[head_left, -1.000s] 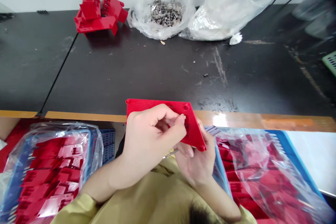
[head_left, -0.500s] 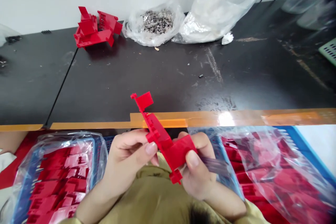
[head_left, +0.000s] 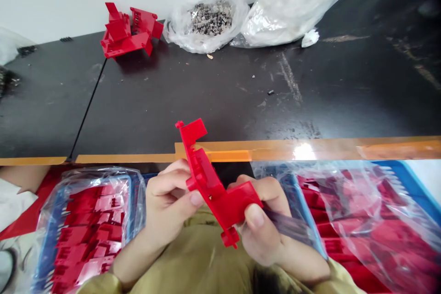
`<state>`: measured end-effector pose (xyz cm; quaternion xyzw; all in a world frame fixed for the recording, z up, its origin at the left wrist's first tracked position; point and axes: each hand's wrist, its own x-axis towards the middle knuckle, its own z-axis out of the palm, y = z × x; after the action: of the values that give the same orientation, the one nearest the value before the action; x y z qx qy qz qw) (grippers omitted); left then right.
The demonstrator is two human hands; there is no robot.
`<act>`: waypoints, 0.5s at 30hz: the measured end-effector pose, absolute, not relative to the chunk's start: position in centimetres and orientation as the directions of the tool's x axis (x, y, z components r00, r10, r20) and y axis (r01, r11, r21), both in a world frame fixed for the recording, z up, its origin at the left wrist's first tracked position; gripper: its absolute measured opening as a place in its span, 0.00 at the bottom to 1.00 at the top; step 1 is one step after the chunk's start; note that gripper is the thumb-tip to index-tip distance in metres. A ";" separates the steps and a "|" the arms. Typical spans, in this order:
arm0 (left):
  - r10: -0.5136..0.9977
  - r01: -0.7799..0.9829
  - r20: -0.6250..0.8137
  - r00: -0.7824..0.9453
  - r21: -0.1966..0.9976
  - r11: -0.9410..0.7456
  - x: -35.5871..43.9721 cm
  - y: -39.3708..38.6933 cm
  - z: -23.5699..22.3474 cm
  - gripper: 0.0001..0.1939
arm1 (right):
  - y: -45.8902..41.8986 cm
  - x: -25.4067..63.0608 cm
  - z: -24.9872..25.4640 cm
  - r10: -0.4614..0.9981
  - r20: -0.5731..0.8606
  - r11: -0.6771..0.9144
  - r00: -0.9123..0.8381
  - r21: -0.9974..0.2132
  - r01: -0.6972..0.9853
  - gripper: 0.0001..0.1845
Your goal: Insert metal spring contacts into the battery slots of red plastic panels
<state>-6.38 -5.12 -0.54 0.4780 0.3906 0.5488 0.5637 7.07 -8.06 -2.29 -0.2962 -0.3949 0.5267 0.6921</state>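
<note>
A red plastic part (head_left: 210, 183) is held edge-up in front of my chest, just below the table's front edge. My left hand (head_left: 168, 202) pinches its left side with thumb and fingers. My right hand (head_left: 263, 220) grips its lower right flap, thumb on top, and also holds a thin dark tool (head_left: 292, 227) that points right. Both hands are closed on the part.
A blue crate (head_left: 51, 234) lined with plastic holds several red parts at lower left; another blue crate (head_left: 409, 183) of red parts is at lower right. On the black table (head_left: 220, 96) stand red parts (head_left: 129, 32), a bag of small metal pieces (head_left: 208, 20) and a clear bag (head_left: 296, 4).
The red part was flat and face-on a second ago; it has been turned on edge. My left hand shifted from its face to its left side. The view drifted slightly.
</note>
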 end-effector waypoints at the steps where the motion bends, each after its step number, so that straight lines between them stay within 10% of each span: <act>1: 0.991 -0.234 0.104 0.083 0.969 -0.082 -6.3 -5.2 -0.6 0.05 | -8.1 7.0 -2.3 0.959 0.246 0.285 0.143 -0.829 -0.481 0.05; 9: 0.994 -0.237 0.106 0.001 0.966 -0.103 -5.9 -5.2 -0.6 0.03 | -8.0 7.1 -2.3 0.911 0.389 0.413 0.140 -0.850 -0.326 0.03; 15: 0.995 -0.213 0.099 0.026 0.973 -0.091 -5.5 -5.0 -0.6 0.03 | -7.5 7.2 -2.0 0.972 0.210 0.232 0.103 -0.811 -0.537 0.07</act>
<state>-5.50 -5.02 -0.56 0.4765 0.4103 0.5643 0.5349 7.23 -7.51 -2.05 -0.2851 -0.3816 0.5502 0.6859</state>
